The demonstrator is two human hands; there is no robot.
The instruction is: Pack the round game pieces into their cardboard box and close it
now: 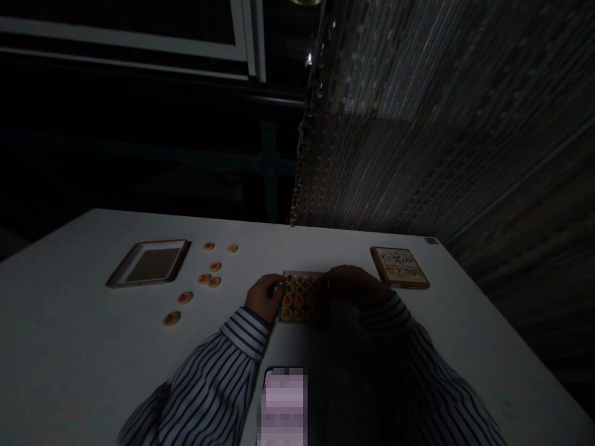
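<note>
Between my hands a shallow box [282, 320] lies on the table, with rows of round Chinese chess pieces [300, 298] in it. The pieces' characters look dark in the far rows and red in the near ones. My left hand [264, 297] is closed at the box's left edge, thumb and fingers pinching near the far corner. In deep shadow, my right hand [356, 285] curls at the far right corner with its fingertips on the edge. The right column of pieces is partly hidden by shadow. Left of the box several loose chess pieces [185, 298] lie scattered.
An open tray-like box part [181, 260] stands on the white table [106, 359] at the left. A flat printed box [400, 267] lies at the right. A phone [284, 409] with a blurred screen is near me. A string curtain [395, 124] hangs beyond the table's right side.
</note>
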